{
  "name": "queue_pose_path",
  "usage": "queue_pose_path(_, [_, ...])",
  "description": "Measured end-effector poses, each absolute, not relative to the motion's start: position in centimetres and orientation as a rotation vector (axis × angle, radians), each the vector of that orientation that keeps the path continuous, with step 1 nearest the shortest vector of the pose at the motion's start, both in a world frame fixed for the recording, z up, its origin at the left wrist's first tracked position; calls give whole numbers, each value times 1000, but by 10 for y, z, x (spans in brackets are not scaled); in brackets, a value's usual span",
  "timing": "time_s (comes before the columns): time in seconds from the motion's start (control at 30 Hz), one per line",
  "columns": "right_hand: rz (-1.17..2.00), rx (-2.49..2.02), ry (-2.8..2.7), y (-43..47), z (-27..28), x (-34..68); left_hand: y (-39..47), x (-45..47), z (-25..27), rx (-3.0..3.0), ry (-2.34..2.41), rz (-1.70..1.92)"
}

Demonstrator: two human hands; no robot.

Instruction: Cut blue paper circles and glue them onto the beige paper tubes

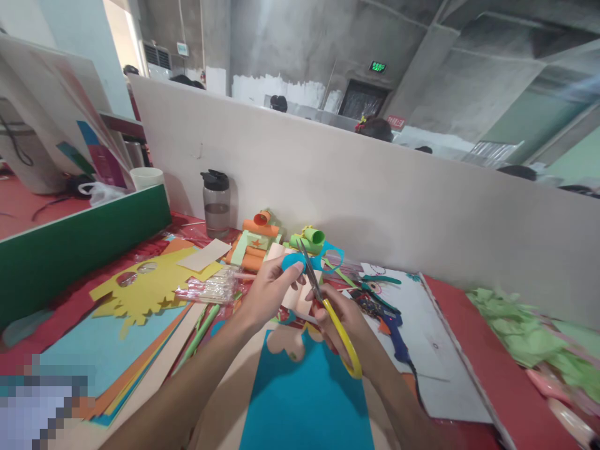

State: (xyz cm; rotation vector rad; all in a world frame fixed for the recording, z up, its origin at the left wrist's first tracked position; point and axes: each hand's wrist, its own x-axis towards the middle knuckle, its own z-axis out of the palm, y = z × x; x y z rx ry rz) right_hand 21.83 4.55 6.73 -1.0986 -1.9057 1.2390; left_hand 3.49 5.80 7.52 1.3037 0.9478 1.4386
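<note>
Between thumb and fingers, my left hand [272, 284] pinches a small round piece of blue paper [292, 262]. My right hand [340, 319] is wrapped around a pair of scissors [338, 328] with yellow handles, its metal blades pointing up and away beside the blue piece. A curled blue paper offcut [332, 257] shows just past the blades; whether it is still joined to the round piece I cannot tell. Below my hands lies a large blue paper sheet [304, 394] with scalloped cuts along its far edge.
Orange paper rolls [255, 250] and green paper rolls [312, 236] stand near the white partition [328, 175]. A water bottle [216, 203] is behind left. Yellow cut paper [154, 281] tops coloured sheets at left. Pliers [382, 280] and a blue glue gun [394, 328] lie right.
</note>
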Motion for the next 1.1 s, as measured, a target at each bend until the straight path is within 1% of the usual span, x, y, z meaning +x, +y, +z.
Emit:
queue_pose_path(0.17, [1247,-1101,-1899,41,77,220,61,24,78,1359,915,1335])
queue_pose_path(0.4, [1282,-1095,-1923,34,92,220,60,19,83,1379,900,1283])
queue_pose_path(0.63, [1245,-1120,-1892,42,78,221,61,16,82,1413,910,1235])
queue_pose_path(0.8, [1268,-1135,-1923,48,66,228,64,11,81,1425,933,1174])
queue_pose_path(0.97, [1327,-1142,-1925,48,65,230,63,6,82,1452,952,1097])
queue_pose_path(1.1, [1367,-1111,-1882,46,70,224,61,12,81,1420,918,1187])
